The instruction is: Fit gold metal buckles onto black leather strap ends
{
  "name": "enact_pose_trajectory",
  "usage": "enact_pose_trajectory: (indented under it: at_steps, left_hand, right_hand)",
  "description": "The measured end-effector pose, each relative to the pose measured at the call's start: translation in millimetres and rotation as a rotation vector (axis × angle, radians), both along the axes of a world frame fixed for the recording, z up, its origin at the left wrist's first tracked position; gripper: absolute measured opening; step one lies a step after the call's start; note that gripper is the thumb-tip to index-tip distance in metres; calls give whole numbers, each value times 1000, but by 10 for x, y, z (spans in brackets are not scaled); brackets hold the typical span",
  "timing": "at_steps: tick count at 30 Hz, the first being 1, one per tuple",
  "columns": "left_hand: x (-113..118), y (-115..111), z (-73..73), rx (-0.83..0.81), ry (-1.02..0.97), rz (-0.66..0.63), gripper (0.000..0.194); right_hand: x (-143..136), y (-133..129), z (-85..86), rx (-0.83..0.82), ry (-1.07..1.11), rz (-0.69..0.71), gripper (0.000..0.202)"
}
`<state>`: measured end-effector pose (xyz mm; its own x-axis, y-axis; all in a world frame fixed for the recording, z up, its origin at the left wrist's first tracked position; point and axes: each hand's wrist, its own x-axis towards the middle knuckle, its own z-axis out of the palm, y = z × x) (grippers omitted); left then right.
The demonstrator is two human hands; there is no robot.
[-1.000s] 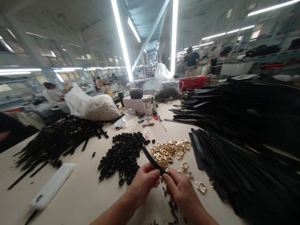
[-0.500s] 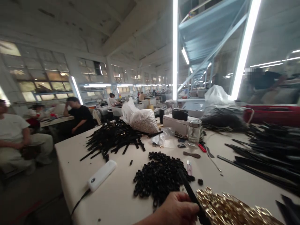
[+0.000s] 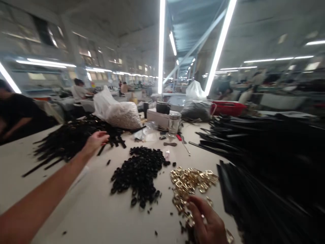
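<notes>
My left hand (image 3: 95, 144) reaches over the near right edge of a heap of black straps (image 3: 63, 140). Its fingers stretch out to the right, slightly blurred, and hold nothing that I can see. My right hand (image 3: 209, 220) is low at the right, over a spread of gold metal buckles (image 3: 190, 181). Thumb and forefinger come together in a pinch among the buckles; whatever is between the tips is too blurred to make out. Between the two hands lies a pile of small black rings (image 3: 139, 173).
Long black strips (image 3: 269, 162) are stacked along the right side. Behind stand a clear bag of pale pieces (image 3: 122, 113), a glass jar (image 3: 174, 123), a white box (image 3: 154, 116) and a red bin (image 3: 227, 107). A person in black (image 3: 22, 112) sits beyond the table's left side.
The view has swung to the right. My left hand has let go of the black strap and moved to the strap heap. My right hand has come into view at the buckles.
</notes>
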<state>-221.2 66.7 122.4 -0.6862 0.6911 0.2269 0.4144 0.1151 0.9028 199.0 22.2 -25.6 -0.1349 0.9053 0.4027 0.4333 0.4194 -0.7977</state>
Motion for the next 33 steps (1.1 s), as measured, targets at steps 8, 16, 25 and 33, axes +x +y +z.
enact_pose_trajectory:
  at_steps: [8,16,25,33]
  left_hand:
    - [985,-131,-850,1,407,-481,47]
    - [1960,-360,-1381,-191,1011,-731,37]
    - [1147,54,-1310,-163,1142,-499,30]
    - [1968,697,-1132,37,1181,-756,28]
  right_hand:
    - [125,123,131,36,150,-180,32]
    - [263,253,74,-16,244,-219,36]
    - [221,235,109,36,263,-225,32]
    - [252,242,98,113,212,-200,24]
